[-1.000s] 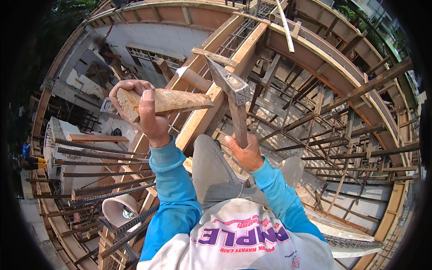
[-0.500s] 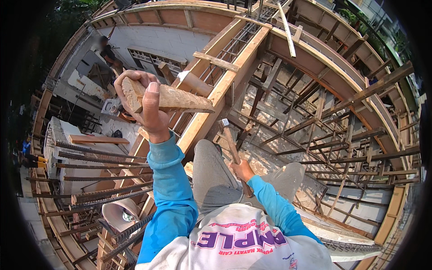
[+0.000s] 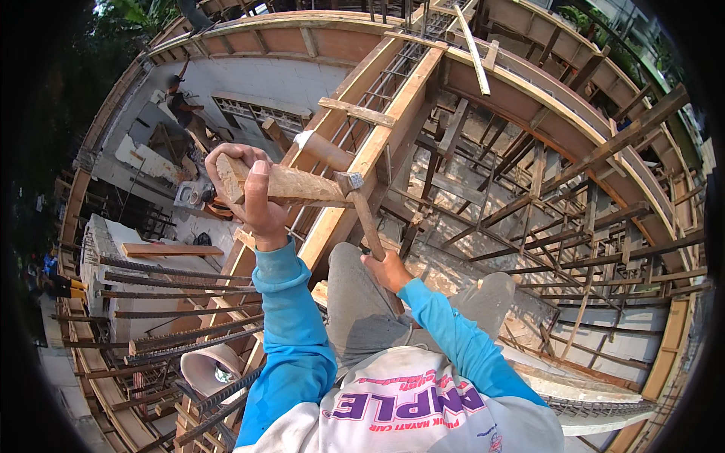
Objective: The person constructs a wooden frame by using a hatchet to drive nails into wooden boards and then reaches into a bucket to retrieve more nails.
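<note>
My left hand (image 3: 253, 192) is raised in front of me, its fingers wrapped round one end of a short wooden block (image 3: 302, 183). The block points to the right, over the edge of a timber beam form (image 3: 377, 143). My right hand (image 3: 387, 272) grips the wooden handle of a hammer (image 3: 368, 223). Its metal head is at the block's far end; whether the two touch, I cannot tell. Both my sleeves are blue, and my knees in grey trousers lie below the hammer.
Steel bars run inside the beam form. Several ribbed rebars (image 3: 181, 302) stick out at left beside a pale bucket (image 3: 211, 362). A deep opening crossed by timber props (image 3: 529, 204) lies at right. Another person (image 3: 181, 106) stands below at the far left.
My right hand has swung the hammer up and left, bringing its head to the end of the wooden block. The left hand keeps its hold. The other person has raised an arm.
</note>
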